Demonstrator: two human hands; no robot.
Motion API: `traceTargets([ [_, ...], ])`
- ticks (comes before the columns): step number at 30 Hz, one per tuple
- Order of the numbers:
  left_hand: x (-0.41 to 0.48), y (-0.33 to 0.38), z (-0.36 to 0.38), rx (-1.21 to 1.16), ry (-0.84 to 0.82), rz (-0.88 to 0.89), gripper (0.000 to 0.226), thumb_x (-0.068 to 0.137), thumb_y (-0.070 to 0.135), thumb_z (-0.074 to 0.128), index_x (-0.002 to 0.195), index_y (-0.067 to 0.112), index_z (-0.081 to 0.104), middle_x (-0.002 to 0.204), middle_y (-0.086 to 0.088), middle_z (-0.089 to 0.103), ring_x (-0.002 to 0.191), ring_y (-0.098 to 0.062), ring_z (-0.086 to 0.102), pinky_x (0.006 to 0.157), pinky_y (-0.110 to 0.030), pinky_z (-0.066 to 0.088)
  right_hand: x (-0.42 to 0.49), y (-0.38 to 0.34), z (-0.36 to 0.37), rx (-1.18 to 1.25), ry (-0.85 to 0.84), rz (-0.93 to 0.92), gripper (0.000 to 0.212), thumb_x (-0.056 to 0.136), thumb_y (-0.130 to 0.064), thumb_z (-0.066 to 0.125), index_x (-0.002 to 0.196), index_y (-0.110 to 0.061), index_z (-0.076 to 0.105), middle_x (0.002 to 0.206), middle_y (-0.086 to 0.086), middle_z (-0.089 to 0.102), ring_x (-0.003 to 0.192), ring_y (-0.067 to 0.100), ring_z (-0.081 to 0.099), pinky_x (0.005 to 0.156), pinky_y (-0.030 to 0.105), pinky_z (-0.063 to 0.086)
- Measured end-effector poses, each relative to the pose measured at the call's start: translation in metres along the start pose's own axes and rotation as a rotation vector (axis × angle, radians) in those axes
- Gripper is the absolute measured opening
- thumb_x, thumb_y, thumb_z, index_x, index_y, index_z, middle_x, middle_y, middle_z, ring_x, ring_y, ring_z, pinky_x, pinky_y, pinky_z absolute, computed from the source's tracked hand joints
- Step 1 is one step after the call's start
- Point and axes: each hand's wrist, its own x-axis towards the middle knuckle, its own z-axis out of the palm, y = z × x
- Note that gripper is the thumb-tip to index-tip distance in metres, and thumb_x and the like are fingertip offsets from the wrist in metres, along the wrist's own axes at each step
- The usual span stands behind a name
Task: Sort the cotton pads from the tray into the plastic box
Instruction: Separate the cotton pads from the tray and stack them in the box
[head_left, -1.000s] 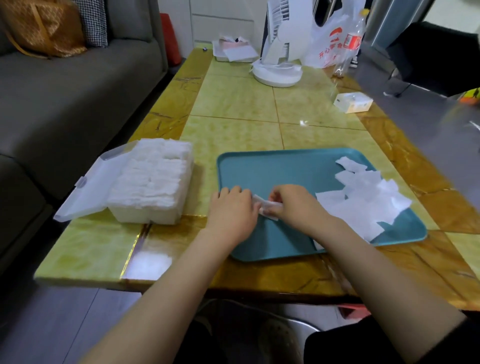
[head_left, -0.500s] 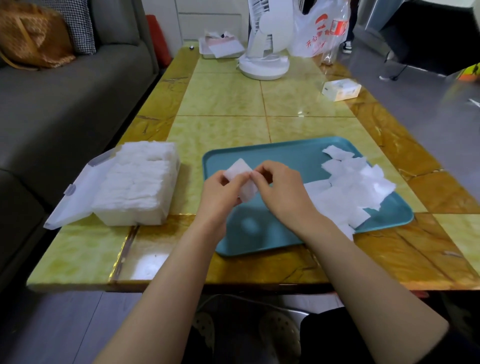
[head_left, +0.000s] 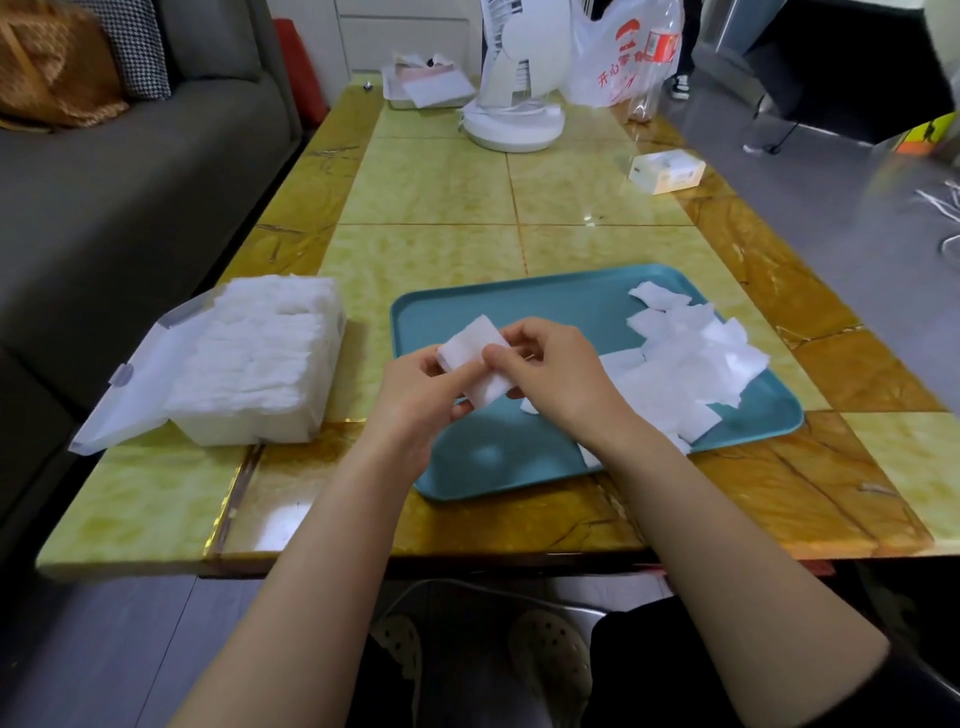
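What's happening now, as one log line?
step: sorting | left hand: pinches square white cotton pad | right hand: pinches same pad | teal plastic tray: holds loose pads | clear plastic box: lid open, packed

Bare table — between tray, box

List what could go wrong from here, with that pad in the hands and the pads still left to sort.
1. The plastic box already looks packed to its brim. The cotton pad, pinched by the left hand and right hand, may not seat and could slide off the top.
2. The loose pile reaches the near rim of the tray, beside the right forearm. A sweep could push pads onto the table.
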Motion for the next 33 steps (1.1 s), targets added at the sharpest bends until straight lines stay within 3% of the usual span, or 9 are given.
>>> traceTargets([
  [3,0.002,-0.001,0.001,-0.027,0.064,-0.001,0.008,0.089,0.012,0.065,0.082,0.010,0.063,0.085,-0.007,0.068,0.083,-0.019,0.067,0.075,-0.030,0.054,-0.001,0.005,-0.004,-0.067,0.024,-0.027,0.003,0.088,-0.016,0.062,0.086,-0.015,0.061,0.077,0.002,0.063,0.068,0.015,0.060,0.068,0.025,0.053],
  [7,0.006,-0.005,0.001,0.037,0.170,0.048,0.017,0.088,0.016,0.066,0.084,0.001,0.059,0.085,-0.014,0.058,0.083,-0.024,0.059,0.083,-0.045,0.051,0.000,0.020,-0.012,-0.512,0.060,-0.098,0.021,0.089,-0.014,0.058,0.111,-0.014,0.060,0.109,0.003,0.065,0.104,0.021,0.054,0.088,0.034,0.044],
  [9,0.005,-0.004,0.001,0.074,0.195,0.070,0.025,0.081,0.024,0.069,0.093,0.003,0.063,0.086,-0.012,0.059,0.081,-0.023,0.057,0.085,-0.051,0.050,-0.001,0.029,-0.018,-0.770,-0.024,-0.060,0.035,0.090,-0.016,0.057,0.124,-0.013,0.051,0.122,0.005,0.056,0.116,0.025,0.043,0.089,0.034,0.038],
  [16,0.007,-0.006,0.005,0.111,0.217,0.071,0.018,0.088,0.016,0.063,0.095,-0.001,0.063,0.095,-0.021,0.066,0.086,-0.026,0.061,0.090,-0.054,0.049,0.003,0.041,-0.010,-0.970,-0.072,-0.003,0.015,0.090,-0.012,0.053,0.102,-0.010,0.061,0.107,0.010,0.060,0.098,0.029,0.058,0.069,0.031,0.037],
  [18,0.008,-0.005,0.006,0.141,0.241,0.074,0.027,0.085,0.021,0.064,0.098,-0.002,0.063,0.094,-0.021,0.067,0.086,-0.027,0.062,0.089,-0.054,0.049,0.004,0.038,-0.008,-0.943,-0.080,-0.018,0.017,0.091,-0.014,0.051,0.102,-0.008,0.063,0.104,0.011,0.062,0.098,0.031,0.058,0.071,0.033,0.040],
  [22,0.010,-0.004,0.001,0.181,0.331,0.096,0.012,0.090,0.015,0.060,0.093,0.004,0.063,0.095,-0.020,0.068,0.086,-0.028,0.062,0.085,-0.046,0.052,0.005,0.033,-0.002,-0.641,-0.024,-0.090,0.018,0.095,-0.026,0.048,0.100,-0.013,0.060,0.101,0.009,0.065,0.098,0.028,0.057,0.077,0.035,0.043],
  [27,0.012,-0.001,-0.007,0.204,0.376,0.129,0.007,0.092,0.012,0.056,0.088,0.010,0.061,0.092,-0.010,0.063,0.084,-0.020,0.055,0.079,-0.038,0.049,0.011,0.020,-0.002,-0.263,-0.102,0.002,0.010,0.096,-0.020,0.047,0.088,-0.015,0.051,0.075,-0.003,0.056,0.080,0.017,0.051,0.068,0.018,0.040],
  [31,0.010,-0.002,-0.003,0.198,0.287,0.087,0.010,0.086,0.020,0.056,0.081,0.013,0.062,0.100,-0.019,0.068,0.094,-0.031,0.063,0.089,-0.050,0.050,0.012,0.020,-0.001,-0.066,-0.163,0.129,0.014,0.097,-0.014,0.044,0.100,-0.007,0.056,0.080,0.002,0.057,0.088,0.023,0.058,0.088,0.037,0.051],
  [33,0.011,-0.003,-0.003,0.211,0.298,0.091,0.020,0.080,0.025,0.053,0.084,0.008,0.062,0.092,-0.019,0.066,0.085,-0.029,0.062,0.085,-0.050,0.052,0.015,0.021,0.000,-0.061,-0.128,0.157,0.019,0.097,-0.012,0.043,0.107,-0.002,0.056,0.087,0.006,0.057,0.094,0.027,0.060,0.093,0.042,0.049],
])
